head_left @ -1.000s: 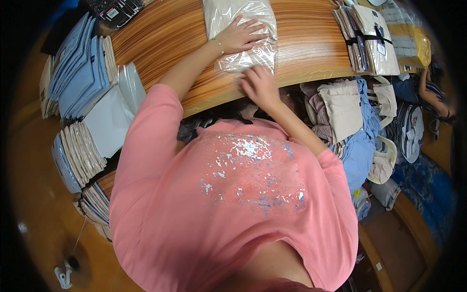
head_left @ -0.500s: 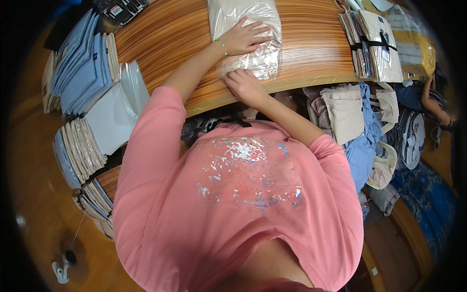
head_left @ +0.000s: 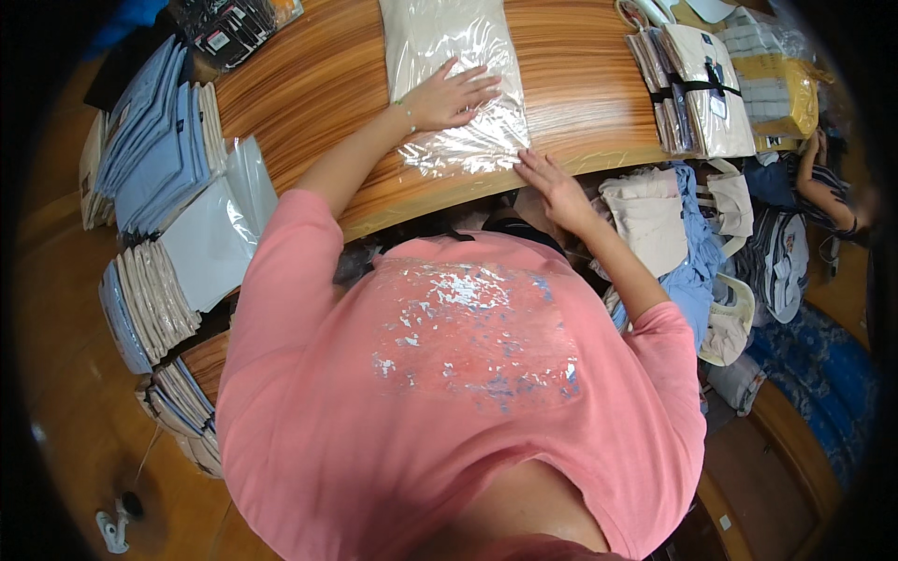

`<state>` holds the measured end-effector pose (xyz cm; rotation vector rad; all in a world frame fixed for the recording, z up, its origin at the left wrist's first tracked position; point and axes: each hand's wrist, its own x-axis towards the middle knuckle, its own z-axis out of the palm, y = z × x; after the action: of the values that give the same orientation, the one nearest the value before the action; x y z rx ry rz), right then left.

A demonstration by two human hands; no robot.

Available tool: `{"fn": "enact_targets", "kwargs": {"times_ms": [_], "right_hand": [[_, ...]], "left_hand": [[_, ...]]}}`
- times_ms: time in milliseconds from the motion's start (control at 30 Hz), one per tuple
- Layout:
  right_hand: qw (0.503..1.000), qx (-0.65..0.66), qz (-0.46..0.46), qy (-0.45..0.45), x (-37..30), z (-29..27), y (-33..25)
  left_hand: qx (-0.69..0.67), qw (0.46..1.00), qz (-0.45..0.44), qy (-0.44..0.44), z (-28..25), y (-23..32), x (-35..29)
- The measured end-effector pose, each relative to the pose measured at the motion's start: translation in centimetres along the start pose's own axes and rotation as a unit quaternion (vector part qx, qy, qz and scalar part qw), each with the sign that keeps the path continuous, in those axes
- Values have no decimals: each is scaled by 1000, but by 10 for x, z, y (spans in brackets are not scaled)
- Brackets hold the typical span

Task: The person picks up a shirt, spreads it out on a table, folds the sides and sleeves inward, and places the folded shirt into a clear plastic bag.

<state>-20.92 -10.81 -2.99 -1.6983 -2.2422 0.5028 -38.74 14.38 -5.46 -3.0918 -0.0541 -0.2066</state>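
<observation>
A clear plastic bag [head_left: 456, 42] with folded cream cloth inside lies on the wood-grain table [head_left: 309, 79], its near end close to the front edge. My left hand [head_left: 449, 97] rests flat across the bag, fingers spread and pointing right. At the bag's near right corner is my right hand [head_left: 558, 192], its fingers stretched out and touching the plastic or just beside it. Neither hand grips anything. Loose, shiny film at the near end of the bag spreads toward the table's edge.
Light blue folded garments [head_left: 154, 140] and bagged cream garments [head_left: 154, 294] are stacked at the left. A strapped bundle of bagged garments [head_left: 706, 89] stands on the table's right. Loose clothes [head_left: 645, 220] hang below the edge. Another person's arm [head_left: 818, 187] shows far right.
My right hand has moved right along the bag's near end, from its left side to its right corner, and its fingers have straightened. My left hand stays flat on the bag.
</observation>
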Motion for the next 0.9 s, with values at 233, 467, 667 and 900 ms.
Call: {"fn": "enact_targets", "kwargs": {"times_ms": [233, 467, 667, 900], "right_hand": [[946, 205, 142, 205, 13, -10, 22], [974, -120, -162, 106, 68, -14, 54], [971, -132, -183, 75, 65, -11, 67], [962, -179, -200, 58, 66, -18, 53]], "left_hand": [[-8, 999, 24, 45, -15, 30, -14], [-124, 992, 30, 9, -32, 34, -15], [-294, 952, -82, 20, -60, 30, -81], [-153, 983, -61, 84, -36, 29, -152]]}}
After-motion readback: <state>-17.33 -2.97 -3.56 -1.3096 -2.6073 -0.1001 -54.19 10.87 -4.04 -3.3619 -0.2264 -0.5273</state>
